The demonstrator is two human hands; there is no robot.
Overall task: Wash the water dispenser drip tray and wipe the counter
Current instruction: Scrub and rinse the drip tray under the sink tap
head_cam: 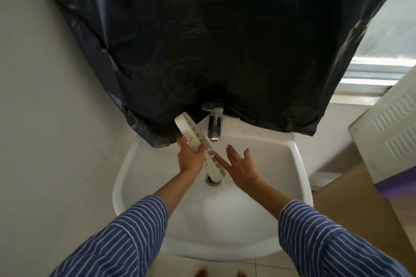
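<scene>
My left hand (189, 158) grips the white drip tray (195, 139), a long slotted plastic piece held on edge and tilted over the white sink (290, 162). The tray's lower end hangs above the drain (212, 180). Water runs from the chrome tap (214, 125) onto the tray's middle. My right hand (239, 162) is spread with straight fingers to the right of the tray, and its fingertips touch the tray's slotted face.
A black plastic sheet (213, 40) covers the wall behind the tap. A white appliance (391, 132) and a wooden surface (360, 200) stand to the right of the sink, under a window (382, 69). A pale wall is on the left.
</scene>
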